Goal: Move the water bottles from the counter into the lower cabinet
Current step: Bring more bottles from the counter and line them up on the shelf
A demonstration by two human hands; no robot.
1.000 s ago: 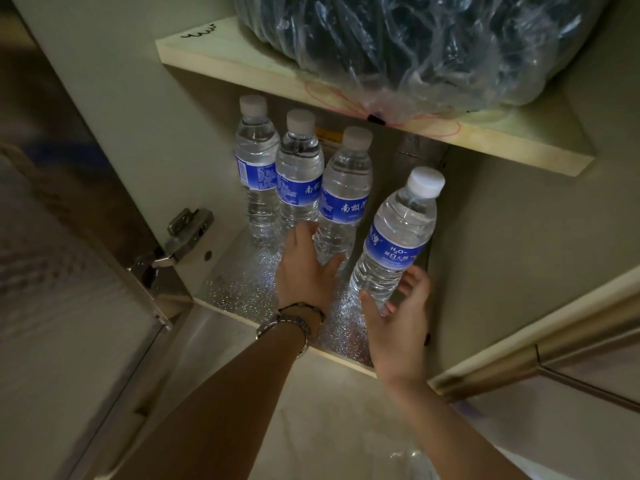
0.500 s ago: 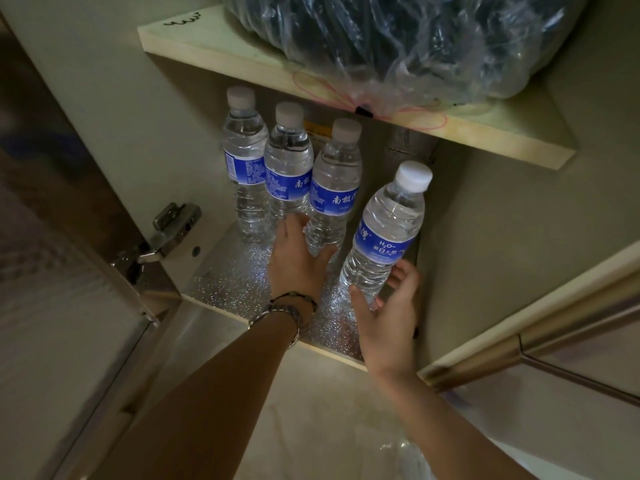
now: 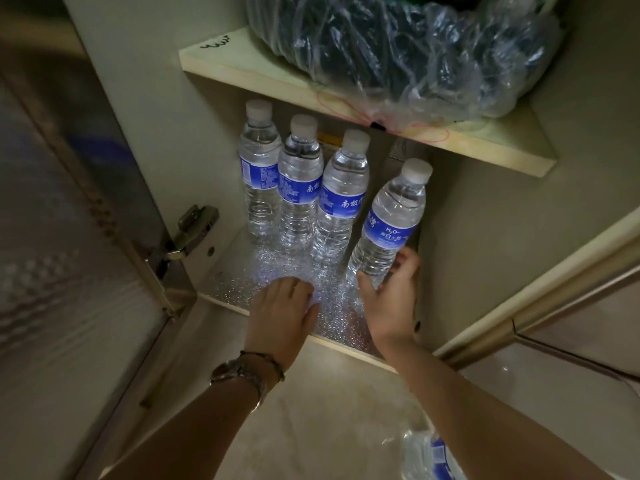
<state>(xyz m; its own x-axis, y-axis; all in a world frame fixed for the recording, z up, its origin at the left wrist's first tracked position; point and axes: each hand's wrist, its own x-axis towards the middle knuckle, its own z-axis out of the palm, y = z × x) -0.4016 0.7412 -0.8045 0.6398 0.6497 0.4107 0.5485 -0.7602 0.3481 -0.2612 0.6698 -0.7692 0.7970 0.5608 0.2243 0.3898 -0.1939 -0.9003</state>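
Open lower cabinet (image 3: 145, 140), glittery liner on its floor; above, a shelf (image 3: 346, 98) bearing a plastic-wrapped bundle (image 3: 415, 46). On the liner, 3 upright bottles (image 3: 301, 188) in a far-left row; a 4th bottle (image 3: 389, 223), tilted, gripped near its base by right hand (image 3: 391, 299). Left hand (image 3: 284, 306) relaxed, fingers loose, holding nothing.

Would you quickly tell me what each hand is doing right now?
Left hand: open, holding nothing, above the cabinet floor.
Right hand: grips the base of the rightmost bottle.
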